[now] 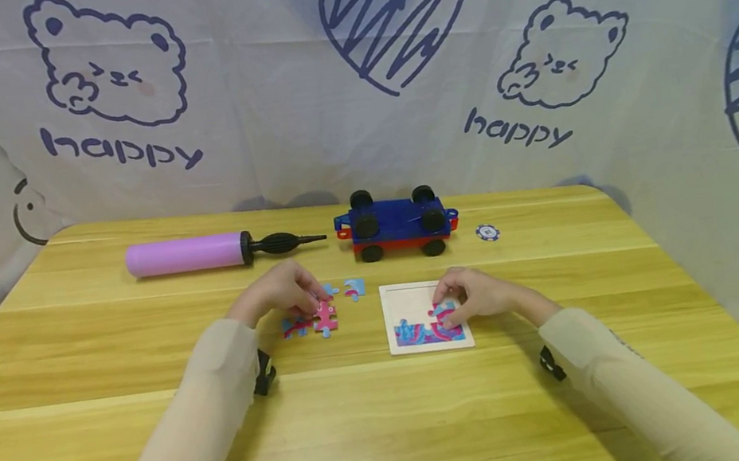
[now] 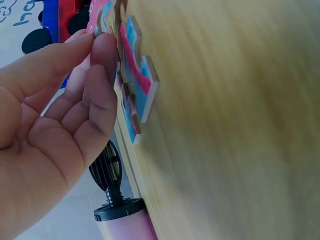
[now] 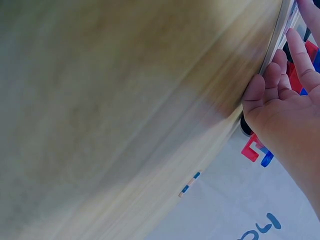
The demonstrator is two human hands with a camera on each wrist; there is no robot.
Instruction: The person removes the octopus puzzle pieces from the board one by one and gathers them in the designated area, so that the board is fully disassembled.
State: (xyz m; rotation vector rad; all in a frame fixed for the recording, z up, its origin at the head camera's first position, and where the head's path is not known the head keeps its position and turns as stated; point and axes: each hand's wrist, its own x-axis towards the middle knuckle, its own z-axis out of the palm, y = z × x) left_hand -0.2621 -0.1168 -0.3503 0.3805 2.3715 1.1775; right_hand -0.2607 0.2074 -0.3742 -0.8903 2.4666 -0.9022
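My left hand (image 1: pixel 308 301) reaches over a small cluster of loose pink-and-blue puzzle pieces (image 1: pixel 323 317) and pinches one at its edge; in the left wrist view the fingertips (image 2: pixel 100 45) meet on a pink piece (image 2: pixel 137 75) on the wood. A white puzzle tray (image 1: pixel 402 298) lies to the right, its bottom row filled. My right hand (image 1: pixel 450 305) rests on the tray and holds a pink piece (image 1: pixel 439 311) between thumb and fingers, over the tray's lower right part. In the right wrist view that hand (image 3: pixel 285 55) sits at the tray's edge (image 3: pixel 278 35).
A purple hand pump (image 1: pixel 185 255) and an upside-down blue-and-red toy car (image 1: pixel 398 224) lie at the back of the wooden table (image 1: pixel 402 435). A small blue-and-white chip (image 1: pixel 487 232) sits right of the car. Printed fabric walls the table's back and sides.
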